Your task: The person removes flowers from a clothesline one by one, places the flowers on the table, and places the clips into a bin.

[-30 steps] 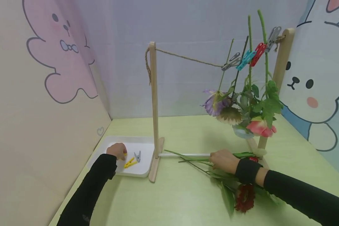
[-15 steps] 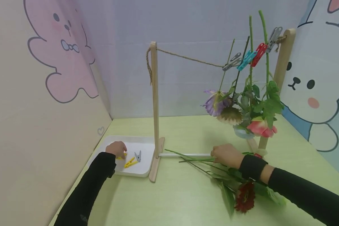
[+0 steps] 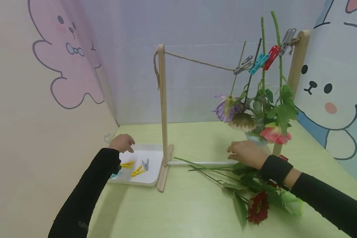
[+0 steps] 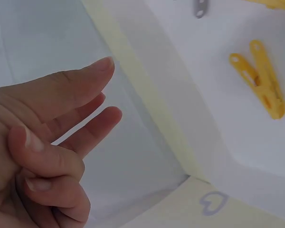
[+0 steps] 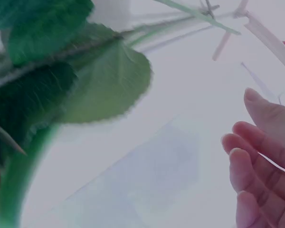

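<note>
My left hand (image 3: 122, 143) hovers over the back left of a white tray (image 3: 153, 152), fingers loosely bent and holding nothing. Inside the tray lie yellow clothespins (image 3: 138, 171), a grey clothespin (image 3: 145, 164) and a bit of teal at the near left. One yellow clothespin (image 4: 261, 80) shows close up in the left wrist view. Above the cut flowers on the table, my right hand (image 3: 246, 152) is empty, fingers relaxed. Those flowers include a red bloom (image 3: 258, 209), with bare stems (image 3: 208, 169) pointing left. Green leaves (image 5: 114, 80) fill the right wrist view's upper left.
A wooden rack stands behind, with a left post (image 3: 163, 105), a right post (image 3: 297, 62) and a twine line (image 3: 196, 60). Grey, teal (image 3: 259, 63) and red (image 3: 272, 58) clothespins hold flowers upside down, among them a purple bloom (image 3: 225, 110) and a pink bloom (image 3: 275, 135).
My left hand has risen from the yellow clothespin in the tray, toward the tray's far left. My right hand has let go of the stems and moved up and right.
</note>
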{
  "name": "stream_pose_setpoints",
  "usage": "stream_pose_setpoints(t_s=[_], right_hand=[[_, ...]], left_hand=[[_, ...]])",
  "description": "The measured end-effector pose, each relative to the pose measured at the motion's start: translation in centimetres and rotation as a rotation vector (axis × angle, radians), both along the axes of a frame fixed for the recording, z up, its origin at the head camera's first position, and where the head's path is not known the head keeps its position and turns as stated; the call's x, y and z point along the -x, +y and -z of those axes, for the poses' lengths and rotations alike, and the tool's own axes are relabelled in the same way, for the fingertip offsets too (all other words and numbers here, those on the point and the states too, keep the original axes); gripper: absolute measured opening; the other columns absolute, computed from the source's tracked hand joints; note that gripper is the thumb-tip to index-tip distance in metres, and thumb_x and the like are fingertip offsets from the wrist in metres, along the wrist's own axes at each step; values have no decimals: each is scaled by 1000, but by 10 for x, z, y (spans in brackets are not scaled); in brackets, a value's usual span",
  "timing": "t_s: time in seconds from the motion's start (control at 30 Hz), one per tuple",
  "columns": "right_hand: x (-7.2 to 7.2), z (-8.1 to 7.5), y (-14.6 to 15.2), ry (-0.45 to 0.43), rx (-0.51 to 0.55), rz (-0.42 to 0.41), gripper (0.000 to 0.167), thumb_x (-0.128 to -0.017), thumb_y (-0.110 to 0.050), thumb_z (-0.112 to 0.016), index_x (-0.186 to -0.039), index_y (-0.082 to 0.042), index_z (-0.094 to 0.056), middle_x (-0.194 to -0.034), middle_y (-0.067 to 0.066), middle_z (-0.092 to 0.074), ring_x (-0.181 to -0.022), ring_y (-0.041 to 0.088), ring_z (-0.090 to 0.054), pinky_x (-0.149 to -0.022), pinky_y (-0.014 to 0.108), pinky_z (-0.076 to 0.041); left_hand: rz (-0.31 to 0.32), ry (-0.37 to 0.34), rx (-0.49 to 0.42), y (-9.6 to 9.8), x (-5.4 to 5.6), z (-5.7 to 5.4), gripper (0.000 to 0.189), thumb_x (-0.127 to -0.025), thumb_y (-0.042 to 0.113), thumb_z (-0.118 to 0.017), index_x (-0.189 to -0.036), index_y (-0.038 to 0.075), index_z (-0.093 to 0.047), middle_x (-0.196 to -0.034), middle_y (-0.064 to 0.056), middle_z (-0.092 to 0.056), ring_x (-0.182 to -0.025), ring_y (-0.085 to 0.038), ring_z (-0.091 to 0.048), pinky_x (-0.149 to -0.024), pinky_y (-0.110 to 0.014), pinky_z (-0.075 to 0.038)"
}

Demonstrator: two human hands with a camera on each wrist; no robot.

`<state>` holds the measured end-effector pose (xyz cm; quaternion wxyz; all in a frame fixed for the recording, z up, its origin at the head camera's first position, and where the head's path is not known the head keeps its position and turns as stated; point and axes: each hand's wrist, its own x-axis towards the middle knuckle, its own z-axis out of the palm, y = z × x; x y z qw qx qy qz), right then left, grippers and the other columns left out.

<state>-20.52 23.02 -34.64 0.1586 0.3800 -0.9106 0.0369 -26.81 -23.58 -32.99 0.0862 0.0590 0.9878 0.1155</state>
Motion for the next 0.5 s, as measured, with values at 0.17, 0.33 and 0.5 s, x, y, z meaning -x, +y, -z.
stream_pose_setpoints(t_s=[0.17,0.33,0.5], right_hand=[[3,-20,0,80,119,49,16,-75,-23,-73,-87,-12,-71,-78,2,-65,-58,12,-57,-46,23,-42],[8,-47,1,223,374,68,15,-75,-15,-74,-88,-9,-71,-75,4,-64,-57,13,-53,-47,24,-37],[12,-73,-6,234,768,30,19,-76,-7,-71,-95,-4,-70,-75,5,-63,-55,4,-49,-54,19,-36]], left_hand=[[-1,103,-102,11,8,-60,40,-80,13,-69,-116,-1,-59,-112,-21,-61,-84,-30,-63,-68,-34,-50],[-80,304,-354,41,11,-144,38,-89,18,-60,-124,4,-55,-120,-18,-58,-85,-23,-57,-66,-26,-46],[-190,570,-847,93,-2,-228,32,-89,22,-60,-121,14,-59,-114,-2,-59,-75,-6,-48,-53,-15,-40]])
